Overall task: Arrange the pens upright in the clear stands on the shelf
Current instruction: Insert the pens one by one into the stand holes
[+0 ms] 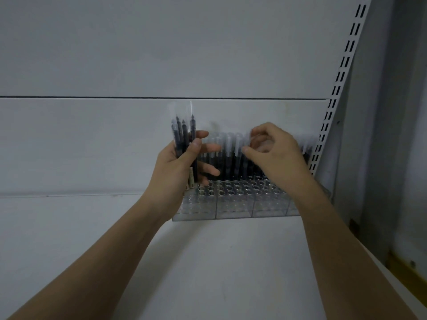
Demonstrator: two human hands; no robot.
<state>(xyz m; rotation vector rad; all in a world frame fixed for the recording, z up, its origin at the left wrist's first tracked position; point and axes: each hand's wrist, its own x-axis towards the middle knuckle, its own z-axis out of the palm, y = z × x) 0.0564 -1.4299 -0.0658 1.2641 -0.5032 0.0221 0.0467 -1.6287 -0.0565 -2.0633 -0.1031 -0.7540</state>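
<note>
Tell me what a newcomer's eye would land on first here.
First, the left hand, raised at centre and gripping a bundle of dark pens upright. Next, the right hand, fingers curled at the caps of the pens standing in a row in the clear stands, which sit against the back panel on the white shelf.

Two hands (231,158), four clear stands (233,206), many pens (227,158)

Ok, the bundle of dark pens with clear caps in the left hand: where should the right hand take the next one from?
Probably pinch a clear cap tip at the top of the bundle of dark pens, coming from above and the right. The left hand wraps the barrels lower down, so only the upright caps stand free. The right hand is already level beside them, over the clear plastic stands.
</note>
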